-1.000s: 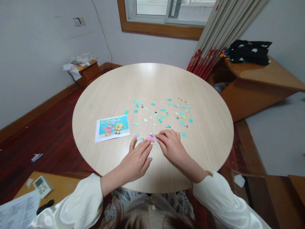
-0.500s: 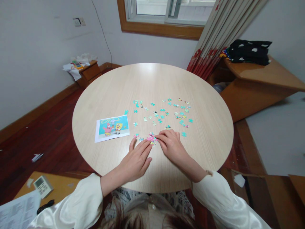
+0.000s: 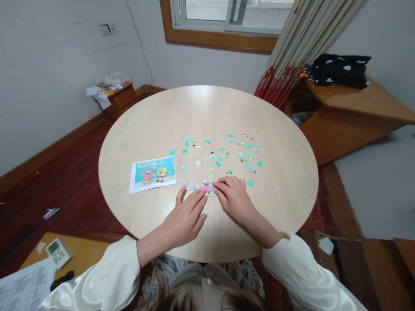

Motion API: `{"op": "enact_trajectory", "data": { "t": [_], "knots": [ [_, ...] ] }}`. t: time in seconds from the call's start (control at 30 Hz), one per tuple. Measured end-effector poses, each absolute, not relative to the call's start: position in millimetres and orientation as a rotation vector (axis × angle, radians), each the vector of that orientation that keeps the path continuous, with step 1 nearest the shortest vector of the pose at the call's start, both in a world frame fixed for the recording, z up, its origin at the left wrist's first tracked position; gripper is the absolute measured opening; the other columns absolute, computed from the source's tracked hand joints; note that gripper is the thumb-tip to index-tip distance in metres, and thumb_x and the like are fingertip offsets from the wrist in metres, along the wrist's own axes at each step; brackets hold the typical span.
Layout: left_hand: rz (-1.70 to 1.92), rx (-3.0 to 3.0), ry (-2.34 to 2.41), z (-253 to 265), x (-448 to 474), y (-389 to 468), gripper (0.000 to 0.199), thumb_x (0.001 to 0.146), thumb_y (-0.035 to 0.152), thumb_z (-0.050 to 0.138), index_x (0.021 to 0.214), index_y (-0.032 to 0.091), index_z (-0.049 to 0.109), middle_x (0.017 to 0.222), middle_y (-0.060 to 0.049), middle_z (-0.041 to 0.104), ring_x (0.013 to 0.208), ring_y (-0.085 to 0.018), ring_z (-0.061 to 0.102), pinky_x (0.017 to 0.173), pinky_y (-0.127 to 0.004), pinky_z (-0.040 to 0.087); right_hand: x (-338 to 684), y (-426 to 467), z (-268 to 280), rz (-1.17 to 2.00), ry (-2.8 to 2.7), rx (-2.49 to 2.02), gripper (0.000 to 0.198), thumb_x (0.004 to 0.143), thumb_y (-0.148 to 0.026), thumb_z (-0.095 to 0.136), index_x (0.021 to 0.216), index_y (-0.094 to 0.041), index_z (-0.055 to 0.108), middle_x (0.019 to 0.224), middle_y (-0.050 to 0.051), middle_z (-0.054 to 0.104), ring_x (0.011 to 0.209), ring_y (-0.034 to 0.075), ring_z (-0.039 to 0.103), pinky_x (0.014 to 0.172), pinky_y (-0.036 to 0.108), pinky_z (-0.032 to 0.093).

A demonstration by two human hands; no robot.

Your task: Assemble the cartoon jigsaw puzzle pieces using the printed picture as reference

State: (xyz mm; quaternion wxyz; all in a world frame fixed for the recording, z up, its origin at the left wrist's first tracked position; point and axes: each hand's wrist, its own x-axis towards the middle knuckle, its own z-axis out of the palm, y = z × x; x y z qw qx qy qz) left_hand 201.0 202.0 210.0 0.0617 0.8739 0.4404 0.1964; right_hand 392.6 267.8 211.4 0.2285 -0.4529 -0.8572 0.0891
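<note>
A small joined cluster of pink jigsaw pieces (image 3: 205, 186) lies on the table in front of me. My left hand (image 3: 184, 218) rests flat with its fingers stretched out, the fingertips on the cluster's lower left. From the other side, my right hand (image 3: 236, 199) pinches a jigsaw piece (image 3: 212, 188) at the cluster's right edge; the fingers partly hide it. Loose pieces (image 3: 192, 189) sit just beyond my left fingers, one of them pink and teal (image 3: 185, 184). To the left lies a printed cartoon picture (image 3: 153, 174) on white paper.
Several loose jigsaw pieces (image 3: 221, 150), mostly teal, are spread over the middle and right of the round table (image 3: 204, 108). A single teal piece (image 3: 250, 183) lies right of my right hand. A wooden cabinet (image 3: 350, 116) with black cloth stands beyond the table's right edge.
My right fingertips have shifted very slightly at the cluster's right edge. The left hand and the loose pieces stay where they were.
</note>
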Motion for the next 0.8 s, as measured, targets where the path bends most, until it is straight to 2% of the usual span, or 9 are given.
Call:
{"op": "enact_trajectory", "data": {
  "t": [0.23, 0.63, 0.7, 0.8],
  "knots": [
    [0.593, 2.625, 1.333, 210.7, 201.2, 201.4, 0.04, 0.096, 0.021, 0.037, 0.134, 0.013, 0.048, 0.135, -0.018, 0.053, 0.131, -0.028, 0.044, 0.113, -0.058, 0.015, 393.4, 269.1, 210.9, 0.233, -2.375, -1.269, 0.016, 0.089, -0.024, 0.059, 0.102, -0.022, 0.069, 0.099, 0.007, 0.066, 0.096, 0.023, 0.056, 0.079, 0.039, 0.035],
    [0.605, 2.657, 1.329, 210.9, 201.4, 201.5, 0.036, 0.095, 0.021, 0.039, 0.128, 0.01, 0.051, 0.135, -0.018, 0.054, 0.13, -0.028, 0.044, 0.113, -0.055, 0.013, 392.0, 269.5, 212.2, 0.256, -2.345, -1.244, 0.012, 0.09, -0.023, 0.058, 0.095, -0.02, 0.069, 0.095, 0.007, 0.066, 0.094, 0.022, 0.056, 0.079, 0.038, 0.034],
    [0.649, 2.659, 1.319, 212.1, 201.2, 201.2, 0.035, 0.095, 0.02, 0.038, 0.126, 0.011, 0.053, 0.132, -0.017, 0.055, 0.128, -0.027, 0.046, 0.112, -0.054, 0.014, 392.2, 269.3, 212.4, 0.256, -2.344, -1.243, 0.013, 0.091, -0.024, 0.057, 0.094, -0.02, 0.069, 0.094, 0.007, 0.067, 0.094, 0.022, 0.055, 0.079, 0.038, 0.034],
    [0.74, 2.639, 1.319, 214.6, 200.4, 200.4, 0.032, 0.095, 0.018, 0.038, 0.12, 0.013, 0.057, 0.123, -0.016, 0.061, 0.117, -0.025, 0.054, 0.105, -0.049, 0.023, 392.5, 268.9, 212.3, 0.247, -2.356, -1.235, 0.014, 0.092, -0.025, 0.055, 0.094, -0.021, 0.068, 0.094, 0.007, 0.067, 0.093, 0.023, 0.055, 0.079, 0.038, 0.033]
  ]
}}
